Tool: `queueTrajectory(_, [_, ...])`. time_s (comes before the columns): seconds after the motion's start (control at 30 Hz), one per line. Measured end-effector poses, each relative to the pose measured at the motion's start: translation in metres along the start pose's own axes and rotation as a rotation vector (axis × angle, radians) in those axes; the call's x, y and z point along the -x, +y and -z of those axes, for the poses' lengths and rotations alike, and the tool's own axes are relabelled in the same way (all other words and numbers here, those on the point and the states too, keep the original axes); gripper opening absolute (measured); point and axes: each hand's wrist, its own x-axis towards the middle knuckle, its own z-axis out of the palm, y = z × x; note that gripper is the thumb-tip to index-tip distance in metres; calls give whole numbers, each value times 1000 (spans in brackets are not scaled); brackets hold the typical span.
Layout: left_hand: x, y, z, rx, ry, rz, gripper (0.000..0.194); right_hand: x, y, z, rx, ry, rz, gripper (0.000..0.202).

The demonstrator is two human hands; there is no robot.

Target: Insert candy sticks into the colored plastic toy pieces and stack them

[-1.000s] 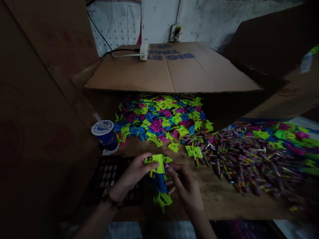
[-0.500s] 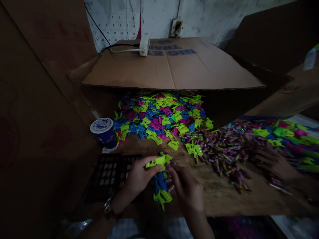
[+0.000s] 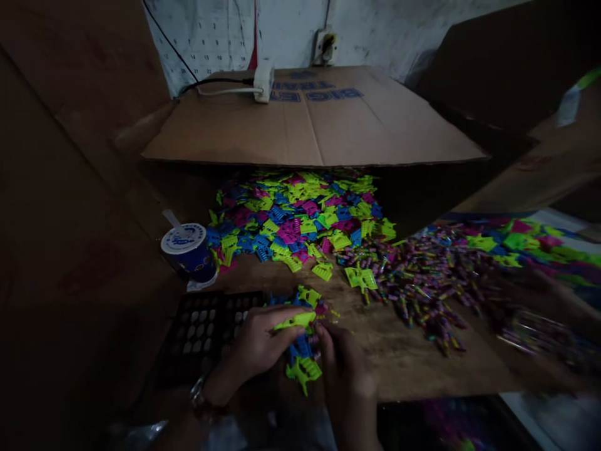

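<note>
My left hand [image 3: 260,338] pinches a yellow-green plastic piece [image 3: 298,321] between thumb and fingers, above the tabletop. Close to its right end, my right hand [image 3: 350,363] has thumb and finger pressed together; what is between them is too small and dark to make out. Beneath the hands lies a small group of pieces, including a blue slotted piece [image 3: 303,346] and a yellow-green slotted piece [image 3: 305,371]. A few small purple bits show beside the right fingertips. Straight ahead is a heap of yellow-green, blue and magenta plastic pieces [image 3: 286,219].
A cardboard box [image 3: 225,134] lies open over the heap. Many small purple sticks [image 3: 432,275] are piled at the right. A blue cup with a white lid [image 3: 188,247] and a dark tray with pale oval spots [image 3: 200,326] stand left. A blurred clear packet [image 3: 535,329] lies far right.
The yellow-green piece in my left hand has tilted, now showing edge-on. Another person's hand at the right has left the stick pile, and a clear packet appears there. The view has shifted slightly.
</note>
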Motion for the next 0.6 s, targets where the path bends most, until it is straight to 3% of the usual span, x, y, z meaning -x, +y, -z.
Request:
queueTrajectory(0.07, [3, 2, -1, 58, -20, 37, 25, -1, -2, 4, -82, -75, -50, 27])
queueTrajectory(0.17, [7, 1, 1, 207, -81, 179, 26, -11, -5, 14, -245, -326, -170, 31])
queueTrajectory(0.3, [5, -14, 3, 346, -176, 323, 31, -24, 2, 16, -399, -527, -258, 38])
queueTrajectory(0.37, [-1, -25, 1, 343, -240, 373, 36, -30, 14, 15, -353, -604, -249, 41])
queueTrajectory(0.43, [-10, -36, -4, 226, -217, 337, 38, -40, 32, 19, -132, -557, -186, 38])
queueTrajectory(0.53, [-24, -44, -12, -151, -45, 134, 37, -58, 66, 37, 443, -218, -78, 35])
queueTrajectory(0.6, [-35, -43, -18, -459, 42, 33, 38, -71, 88, 50, 744, -64, -61, 33])
